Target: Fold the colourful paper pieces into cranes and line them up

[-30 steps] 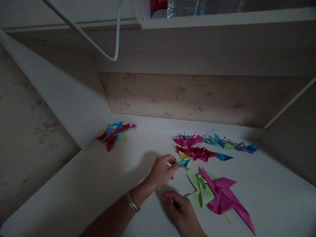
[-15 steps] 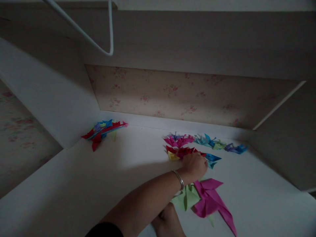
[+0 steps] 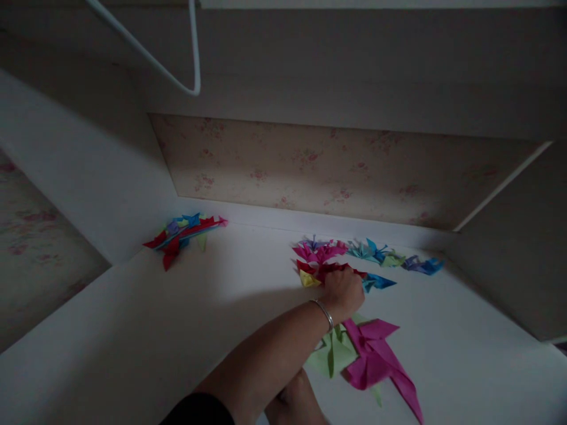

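Observation:
My left hand (image 3: 343,292), a metal bangle at its wrist, reaches over the white surface with its fingers curled down against the red folded paper (image 3: 330,271). Its fingertips are hidden, so what they grip cannot be seen. Blue folded paper (image 3: 380,282) sticks out just right of the knuckles, and a small yellow folded piece (image 3: 309,279) lies to their left. Below the left forearm is my right hand (image 3: 297,400), closed and partly covered; its contents are hidden. Beside it lie a pale green folded piece (image 3: 333,357) and a large magenta paper pinwheel (image 3: 370,357).
Pink paper flowers (image 3: 319,252) and a row of blue, green and purple folded pieces (image 3: 376,252) lie along the back. A colourful paper pile (image 3: 181,233) sits in the left corner. Overhead hangs a bent white rod (image 3: 195,88). Side panels and floral wallpaper (image 3: 305,168) enclose the surface.
My left hand has shifted slightly left and up against the red paper. The light blue piece beside it has moved left, up to the darker blue one. My right hand has dropped slightly.

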